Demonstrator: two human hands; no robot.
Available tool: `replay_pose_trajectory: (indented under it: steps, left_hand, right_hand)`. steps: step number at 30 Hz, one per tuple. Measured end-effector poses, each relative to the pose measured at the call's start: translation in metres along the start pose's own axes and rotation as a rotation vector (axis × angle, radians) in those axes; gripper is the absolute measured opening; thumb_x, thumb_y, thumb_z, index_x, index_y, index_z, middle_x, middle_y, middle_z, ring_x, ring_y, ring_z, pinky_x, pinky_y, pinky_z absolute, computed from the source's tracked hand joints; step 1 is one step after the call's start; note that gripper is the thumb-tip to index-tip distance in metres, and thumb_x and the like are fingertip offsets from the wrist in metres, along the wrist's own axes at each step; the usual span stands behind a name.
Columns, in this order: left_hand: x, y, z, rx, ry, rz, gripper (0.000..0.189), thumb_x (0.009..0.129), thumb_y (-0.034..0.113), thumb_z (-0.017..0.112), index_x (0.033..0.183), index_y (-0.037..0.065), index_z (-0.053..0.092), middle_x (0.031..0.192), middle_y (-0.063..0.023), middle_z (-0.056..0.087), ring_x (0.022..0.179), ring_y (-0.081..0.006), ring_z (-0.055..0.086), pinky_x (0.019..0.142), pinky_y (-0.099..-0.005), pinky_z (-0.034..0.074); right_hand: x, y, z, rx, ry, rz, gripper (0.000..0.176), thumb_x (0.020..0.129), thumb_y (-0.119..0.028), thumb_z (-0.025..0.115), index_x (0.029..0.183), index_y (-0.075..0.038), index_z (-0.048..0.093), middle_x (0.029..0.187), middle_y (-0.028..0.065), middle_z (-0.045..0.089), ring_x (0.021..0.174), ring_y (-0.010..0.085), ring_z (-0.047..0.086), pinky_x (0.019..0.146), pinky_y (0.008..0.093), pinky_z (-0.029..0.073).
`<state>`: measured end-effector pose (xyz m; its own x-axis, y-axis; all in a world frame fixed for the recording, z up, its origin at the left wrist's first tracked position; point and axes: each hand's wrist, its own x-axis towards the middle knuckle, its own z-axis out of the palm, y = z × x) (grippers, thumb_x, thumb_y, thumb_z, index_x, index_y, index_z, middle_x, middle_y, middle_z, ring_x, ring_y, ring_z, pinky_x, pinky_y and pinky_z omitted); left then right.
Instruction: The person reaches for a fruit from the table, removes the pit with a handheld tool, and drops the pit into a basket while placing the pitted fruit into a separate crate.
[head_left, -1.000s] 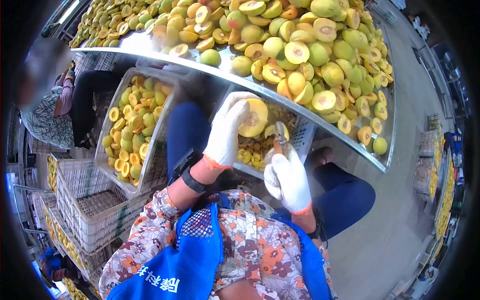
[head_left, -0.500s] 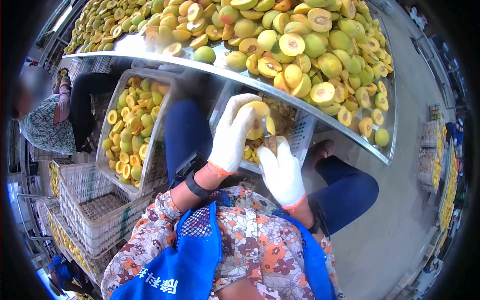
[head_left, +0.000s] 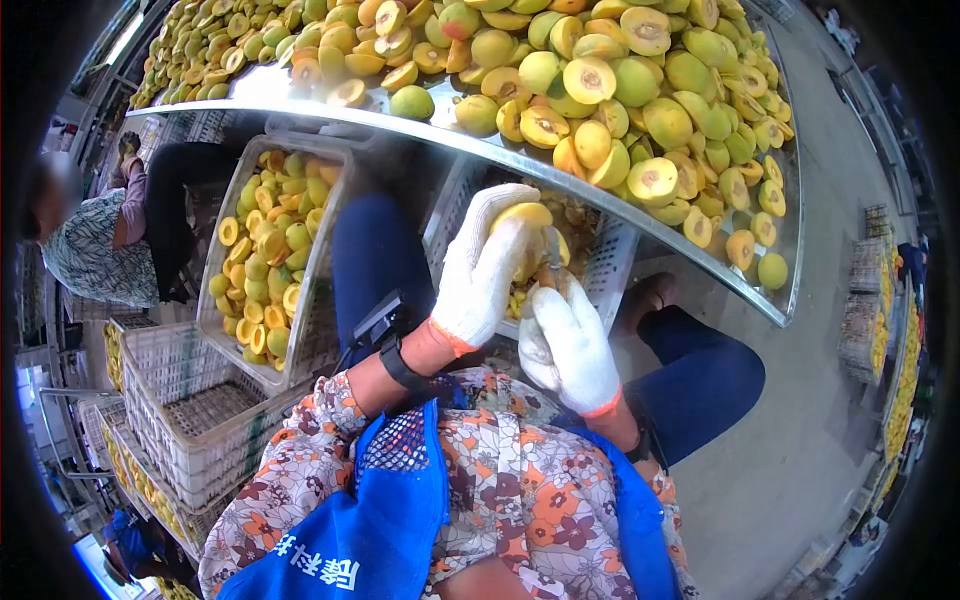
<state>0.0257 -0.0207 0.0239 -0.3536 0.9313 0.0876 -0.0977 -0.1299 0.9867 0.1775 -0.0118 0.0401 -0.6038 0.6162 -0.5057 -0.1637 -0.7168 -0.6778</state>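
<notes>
Peach half (head_left: 522, 218) sits just past centre at 1 o'clock, in front of my lap and below the table's edge. My left hand (head_left: 485, 268), in a white glove, has its fingers curled around the peach half and holds it firmly. My right hand (head_left: 572, 345), also gloved, is at 5 o'clock from the fruit, fingers closed round a small knife (head_left: 552, 252) whose tip meets the fruit's right side. Directly beneath lies a white basket (head_left: 605, 262); what it contains is hard to make out. The steel table (head_left: 330, 112) runs across 12 o'clock, piled with peaches, mostly halved. At 9 o'clock a crate (head_left: 318, 290) holds more halves. A seated co-worker (head_left: 95, 245) is further out at 9 o'clock.
</notes>
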Motion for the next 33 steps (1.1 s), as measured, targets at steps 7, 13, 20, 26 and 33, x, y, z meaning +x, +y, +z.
replay_pose_trajectory:
  steps: [7,13,20,26,33]
  left_hand:
    - [0.007,-0.002,0.01,-0.233,0.0,-0.044,0.039,0.106,0.032,0.045,0.132,0.004,0.054,0.117,-0.0121,0.066,0.108,-0.0176,0.062,0.097,-0.0315,0.048]
    - [0.0,-0.005,0.015,-0.137,0.067,-0.031,0.038,0.106,0.029,0.046,0.133,0.003,0.054,0.121,-0.0118,0.064,0.114,-0.0171,0.059,0.1,-0.0315,0.046]
    - [-0.013,-0.002,0.021,-0.047,0.09,0.049,0.041,0.107,0.03,0.045,0.137,0.003,0.048,0.131,-0.0145,0.058,0.118,-0.0197,0.057,0.104,-0.0345,0.045]
    - [-0.014,-0.009,0.018,0.026,0.084,0.147,0.043,0.106,0.03,0.045,0.139,0.003,0.045,0.134,-0.0155,0.055,0.12,-0.0213,0.055,0.106,-0.0366,0.044]
    - [-0.009,0.004,0.01,0.123,-0.047,0.126,0.042,0.105,0.029,0.045,0.137,0.002,0.048,0.128,-0.0142,0.058,0.118,-0.0202,0.056,0.105,-0.0348,0.043]
  right_hand:
    - [0.004,0.023,-0.019,-0.902,0.193,-0.513,0.022,0.099,-0.016,0.061,0.12,-0.01,0.06,0.095,0.0173,0.067,0.059,0.0304,0.06,0.051,0.0381,0.047]
    - [0.009,0.029,-0.025,-1.137,0.215,-0.737,0.04,0.087,-0.01,0.067,0.127,-0.006,0.061,0.125,0.0366,0.053,0.081,0.0426,0.063,0.065,0.0451,0.052]
    - [0.008,0.029,-0.02,-1.599,0.252,-1.148,0.035,0.086,-0.007,0.065,0.121,-0.004,0.062,0.123,0.0364,0.055,0.077,0.0408,0.065,0.064,0.0409,0.053]
    - [0.002,0.024,-0.015,-1.663,0.353,-1.141,0.035,0.087,-0.008,0.064,0.122,-0.003,0.062,0.124,0.0365,0.055,0.082,0.0382,0.065,0.07,0.0389,0.054]
    - [-0.002,0.029,-0.017,-1.649,0.319,-1.164,0.037,0.089,-0.008,0.065,0.125,-0.004,0.061,0.121,0.0319,0.06,0.084,0.0343,0.065,0.072,0.0361,0.053]
